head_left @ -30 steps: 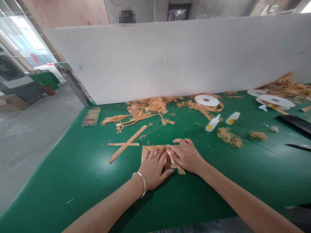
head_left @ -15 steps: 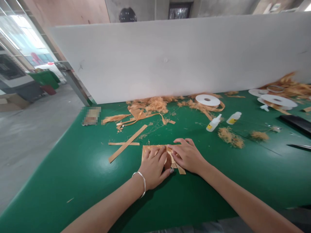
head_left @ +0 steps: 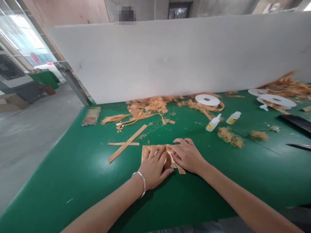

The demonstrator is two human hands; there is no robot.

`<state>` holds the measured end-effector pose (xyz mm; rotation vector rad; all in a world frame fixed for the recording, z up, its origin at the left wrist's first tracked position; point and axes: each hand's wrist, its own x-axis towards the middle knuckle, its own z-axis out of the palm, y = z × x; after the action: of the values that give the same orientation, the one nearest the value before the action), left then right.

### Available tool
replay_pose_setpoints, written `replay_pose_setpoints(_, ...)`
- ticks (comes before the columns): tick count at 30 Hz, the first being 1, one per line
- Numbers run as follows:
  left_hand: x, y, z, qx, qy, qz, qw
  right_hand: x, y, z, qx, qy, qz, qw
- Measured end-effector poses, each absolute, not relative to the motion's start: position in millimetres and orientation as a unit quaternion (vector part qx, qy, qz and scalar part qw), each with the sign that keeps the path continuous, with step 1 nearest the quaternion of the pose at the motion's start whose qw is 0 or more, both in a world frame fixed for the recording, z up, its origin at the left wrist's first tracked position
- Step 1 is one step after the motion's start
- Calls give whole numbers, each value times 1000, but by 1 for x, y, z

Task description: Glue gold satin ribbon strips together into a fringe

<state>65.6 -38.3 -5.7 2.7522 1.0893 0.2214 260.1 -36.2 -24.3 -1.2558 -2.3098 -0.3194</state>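
Note:
Flat on the green table (head_left: pixel 80 181), a small layered piece of tan ribbon (head_left: pixel 145 150) lies under both my hands, largely covered by them. My left hand (head_left: pixel 153 170), with a silver bangle at the wrist, rests palm down on its left part, fingers stretched out and thumb apart. My right hand (head_left: pixel 188 155) is at the right part, its bent index finger and thumb closed on a fold of the ribbon. A short ribbon end (head_left: pixel 181 170) sticks out beneath it. Two cut ribbon strips (head_left: pixel 127 144) lie crossed to the left.
Frayed orange fibre (head_left: pixel 156 105) and a ribbon spool (head_left: pixel 207 100) lie before a white partition (head_left: pixel 165 61). Two small white bottles (head_left: pixel 213 123) stand to the right of my hands, near fibre tufts (head_left: pixel 230 137), a black case (head_left: pixel 296 124) and a pointed metal tool (head_left: pixel 300 146).

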Motion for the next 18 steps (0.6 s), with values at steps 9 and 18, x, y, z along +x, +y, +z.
replay_pose_setpoints(9, 65, -38, -8, 925, 364, 76, 82, 260, -36, -26, -466, -844, -111, 240)
replay_pose_setpoints(18, 65, -38, -8, 924, 362, 88, 82, 259, -36, -26, -467, -846, -122, 227)
